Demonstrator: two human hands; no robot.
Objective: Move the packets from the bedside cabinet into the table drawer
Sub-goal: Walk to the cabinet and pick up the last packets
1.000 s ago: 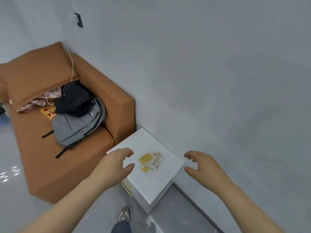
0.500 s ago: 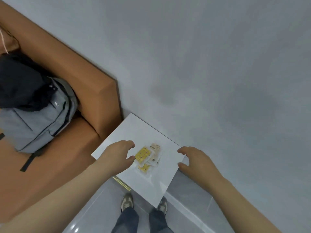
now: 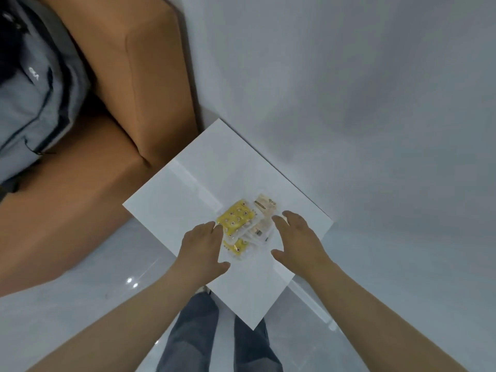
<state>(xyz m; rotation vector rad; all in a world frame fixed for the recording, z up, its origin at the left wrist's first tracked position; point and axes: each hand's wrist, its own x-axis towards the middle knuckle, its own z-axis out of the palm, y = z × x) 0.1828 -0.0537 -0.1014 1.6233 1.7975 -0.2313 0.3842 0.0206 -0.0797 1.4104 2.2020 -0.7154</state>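
Note:
A small pile of packets (image 3: pixel 243 224), some yellow with dots and some pale beige, lies on the white top of the bedside cabinet (image 3: pixel 204 183). My left hand (image 3: pixel 202 245) sits at the pile's left edge, fingers straight, fingertips at the yellow packet. On the right side of the pile my right hand (image 3: pixel 298 240) reaches in with its fingers spread and its fingertips at the beige packets. Neither hand has closed around a packet. No table drawer is in view.
An orange-brown sofa (image 3: pixel 134 76) stands against the cabinet's left side, with a grey backpack (image 3: pixel 35 98) on its seat. A grey wall runs behind and to the right. My legs in jeans (image 3: pixel 193 331) stand on the glossy floor before the cabinet.
The view has tilted down and come closer to the cabinet. Both hands have moved inward from the cabinet's sides to the edges of the packet pile.

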